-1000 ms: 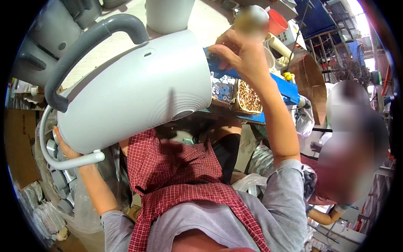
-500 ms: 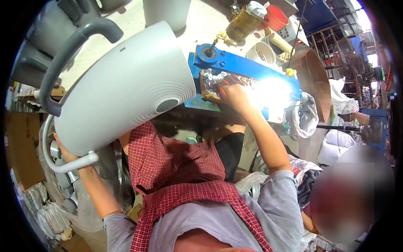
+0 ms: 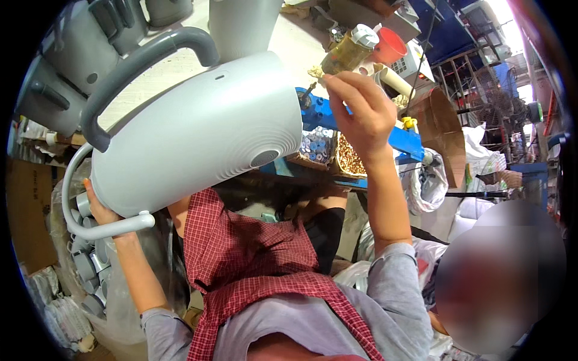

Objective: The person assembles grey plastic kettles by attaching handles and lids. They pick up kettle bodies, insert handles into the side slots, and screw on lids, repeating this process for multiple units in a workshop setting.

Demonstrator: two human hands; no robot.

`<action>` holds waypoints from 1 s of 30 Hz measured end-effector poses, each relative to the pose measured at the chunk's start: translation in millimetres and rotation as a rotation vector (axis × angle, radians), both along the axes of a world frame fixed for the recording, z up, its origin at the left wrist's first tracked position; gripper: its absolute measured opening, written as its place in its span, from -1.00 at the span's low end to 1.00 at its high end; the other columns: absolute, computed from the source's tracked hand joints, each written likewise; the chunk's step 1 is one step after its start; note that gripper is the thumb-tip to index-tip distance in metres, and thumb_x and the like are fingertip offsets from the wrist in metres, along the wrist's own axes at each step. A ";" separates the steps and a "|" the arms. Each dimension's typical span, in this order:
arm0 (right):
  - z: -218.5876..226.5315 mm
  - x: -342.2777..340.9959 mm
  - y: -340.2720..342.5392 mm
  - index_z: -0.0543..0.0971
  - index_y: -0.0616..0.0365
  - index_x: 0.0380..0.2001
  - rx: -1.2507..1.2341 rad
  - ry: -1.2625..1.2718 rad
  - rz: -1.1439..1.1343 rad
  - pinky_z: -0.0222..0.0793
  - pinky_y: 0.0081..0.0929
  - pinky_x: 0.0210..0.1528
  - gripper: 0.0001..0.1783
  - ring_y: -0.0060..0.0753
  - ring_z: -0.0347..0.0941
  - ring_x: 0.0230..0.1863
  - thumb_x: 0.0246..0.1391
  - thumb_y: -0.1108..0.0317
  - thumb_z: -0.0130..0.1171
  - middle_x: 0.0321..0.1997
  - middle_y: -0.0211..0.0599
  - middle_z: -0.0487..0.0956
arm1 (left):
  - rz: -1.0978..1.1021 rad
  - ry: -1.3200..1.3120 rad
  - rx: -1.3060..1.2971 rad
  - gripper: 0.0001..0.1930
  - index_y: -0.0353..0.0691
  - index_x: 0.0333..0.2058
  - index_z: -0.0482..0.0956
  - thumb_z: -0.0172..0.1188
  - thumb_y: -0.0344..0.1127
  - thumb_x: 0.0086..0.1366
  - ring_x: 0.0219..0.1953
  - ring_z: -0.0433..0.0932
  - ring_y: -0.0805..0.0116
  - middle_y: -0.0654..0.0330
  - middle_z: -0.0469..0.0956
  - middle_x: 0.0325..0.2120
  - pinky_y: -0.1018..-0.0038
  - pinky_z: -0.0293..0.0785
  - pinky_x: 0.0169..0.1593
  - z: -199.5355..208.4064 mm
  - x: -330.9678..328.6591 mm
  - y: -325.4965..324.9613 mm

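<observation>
My left hand [image 3: 101,206] grips the base end of a large light grey plastic housing [image 3: 195,141], tilted over my lap. A dark grey curved handle [image 3: 99,78] is fixed along its upper side, and a light grey bail handle [image 3: 69,204] loops round its base end. The housing's open end hides part of a blue machine arm [image 3: 402,143]. My right hand [image 3: 366,114] is raised above that arm, thumb and fingers pinched together beside a yellowish lump [image 3: 315,71] on a short rod. What the pinch holds is too small to make out.
Below the arm, a box of washers [image 3: 316,146] adjoins a box of copper-coloured rivets [image 3: 349,156]. Behind stand an amber jar [image 3: 346,57] and a red cup [image 3: 391,45]. More grey housings [image 3: 84,48] stand at far left. Someone's blurred head [image 3: 494,277] is at right.
My right hand has lifted out of the washer box to beside the yellowish lump. The housing has shifted right and lies flatter, with my left hand still on its base.
</observation>
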State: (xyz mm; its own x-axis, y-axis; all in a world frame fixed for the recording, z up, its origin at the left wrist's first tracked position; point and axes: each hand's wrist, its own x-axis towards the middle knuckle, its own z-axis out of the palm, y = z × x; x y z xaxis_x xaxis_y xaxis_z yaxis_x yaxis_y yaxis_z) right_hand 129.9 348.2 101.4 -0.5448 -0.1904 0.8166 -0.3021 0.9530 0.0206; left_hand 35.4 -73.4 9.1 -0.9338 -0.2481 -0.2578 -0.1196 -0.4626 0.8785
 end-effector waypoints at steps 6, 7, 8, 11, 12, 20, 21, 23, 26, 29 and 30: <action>-9.4 -2.4 4.1 0.64 0.15 -0.27 0.083 -0.019 0.014 0.46 -0.53 -0.38 -0.70 -0.36 0.56 -0.41 -0.18 0.59 0.33 -0.32 -0.26 0.61 | -0.061 0.005 -0.050 -0.47 -0.23 0.02 0.44 -0.15 0.12 0.40 -0.05 0.48 0.32 0.15 0.50 -0.07 0.36 0.42 0.03 -19.0 -9.8 -12.3; -11.3 -0.3 4.0 0.64 0.15 -0.25 -0.005 -0.017 0.000 0.46 -0.54 -0.41 -0.69 -0.36 0.55 -0.42 -0.17 0.58 0.33 -0.32 -0.26 0.61 | -0.080 0.025 -0.034 -0.47 -0.25 0.01 0.45 -0.15 0.11 0.40 -0.08 0.50 0.33 0.13 0.52 -0.09 0.37 0.45 0.01 -19.3 -11.3 -8.9; -14.9 2.4 1.4 0.64 0.15 -0.23 -0.097 -0.011 -0.008 0.45 -0.54 -0.43 -0.68 -0.36 0.55 -0.43 -0.17 0.56 0.32 -0.32 -0.26 0.60 | -0.095 0.049 -0.022 -0.47 -0.27 -0.01 0.46 -0.15 0.11 0.40 -0.10 0.52 0.33 0.12 0.53 -0.12 0.39 0.47 -0.01 -17.6 -13.3 -6.2; -12.1 30.9 -10.6 0.62 0.22 -0.19 -0.648 -0.247 0.039 0.41 -0.65 -0.39 -0.72 -0.51 0.52 -0.43 -0.06 0.54 0.27 -0.32 -0.27 0.60 | -0.142 0.173 -0.170 -0.44 -0.39 -0.10 0.53 -0.14 0.09 0.41 -0.27 0.60 0.39 0.06 0.60 -0.24 0.49 0.54 -0.23 -12.2 -19.8 12.6; -12.6 37.3 -7.0 0.61 0.25 -0.21 -0.770 -0.328 0.099 0.40 -0.67 -0.37 -0.75 -0.58 0.50 -0.42 -0.04 0.54 0.26 -0.33 -0.30 0.59 | -0.147 0.182 -0.189 -0.43 -0.40 -0.11 0.53 -0.14 0.09 0.41 -0.28 0.60 0.38 0.05 0.60 -0.25 0.49 0.54 -0.24 -12.5 -22.2 20.1; -24.9 48.6 4.7 0.53 0.32 -0.29 -1.216 -0.240 0.042 0.32 -0.72 -0.40 -0.81 -0.70 0.41 -0.45 0.03 0.48 0.28 -0.45 -0.43 0.53 | -0.197 0.224 -0.133 -0.40 -0.50 -0.10 0.50 -0.04 0.09 0.37 -0.25 0.61 0.29 -0.01 0.59 -0.24 0.43 0.55 -0.19 -15.7 -33.1 78.8; -25.5 48.4 6.3 0.53 0.32 -0.29 -1.230 -0.239 0.052 0.31 -0.72 -0.40 -0.81 -0.70 0.40 -0.46 0.03 0.48 0.28 -0.45 -0.43 0.53 | -0.192 0.218 -0.151 -0.40 -0.50 -0.10 0.50 -0.04 0.09 0.37 -0.25 0.61 0.29 -0.01 0.59 -0.24 0.43 0.55 -0.19 -15.1 -33.4 83.4; -29.6 49.9 10.0 0.53 0.31 -0.30 -1.233 -0.251 0.041 0.30 -0.73 -0.40 -0.81 -0.70 0.40 -0.46 0.03 0.48 0.29 -0.46 -0.43 0.53 | -0.200 0.233 -0.165 -0.40 -0.53 -0.11 0.49 -0.02 0.07 0.37 -0.26 0.61 0.27 -0.03 0.59 -0.25 0.43 0.55 -0.19 -18.6 -36.1 85.2; -31.1 52.5 9.2 0.53 0.30 -0.31 -1.258 -0.280 0.026 0.30 -0.73 -0.41 -0.80 -0.69 0.40 -0.47 0.01 0.45 0.31 -0.47 -0.44 0.53 | -0.284 0.210 -0.228 -0.42 -0.52 -0.13 0.51 -0.01 0.05 0.37 -0.28 0.61 0.28 -0.01 0.60 -0.27 0.44 0.55 -0.21 -28.5 -42.0 74.0; -13.3 47.9 16.6 0.55 0.24 -0.26 -0.745 -0.332 -0.205 0.35 -0.65 -0.32 -0.73 -0.62 0.43 -0.38 -0.06 0.40 0.34 -0.39 -0.36 0.54 | -0.252 0.254 -0.368 -0.45 -0.50 -0.16 0.53 -0.01 0.04 0.38 -0.30 0.61 0.30 0.01 0.60 -0.29 0.46 0.54 -0.23 -35.7 -45.7 69.4; 1.1 41.1 15.3 0.55 0.24 -0.24 -0.508 -0.248 -0.244 0.36 -0.62 -0.28 -0.70 -0.56 0.44 -0.34 -0.07 0.40 0.33 -0.35 -0.33 0.54 | -0.239 0.257 -0.374 -0.46 -0.50 -0.17 0.54 -0.01 0.03 0.38 -0.31 0.61 0.31 0.02 0.61 -0.30 0.47 0.54 -0.24 -35.7 -47.9 70.1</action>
State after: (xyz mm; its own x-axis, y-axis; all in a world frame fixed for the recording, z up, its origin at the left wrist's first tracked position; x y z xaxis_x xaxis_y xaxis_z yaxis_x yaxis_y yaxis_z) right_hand 170.9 363.5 102.5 -0.7089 0.3435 0.6160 -0.0117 0.8676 -0.4972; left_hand -12.5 -3.3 -26.5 -0.9973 -0.0510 0.0528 0.0576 -0.0973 0.9936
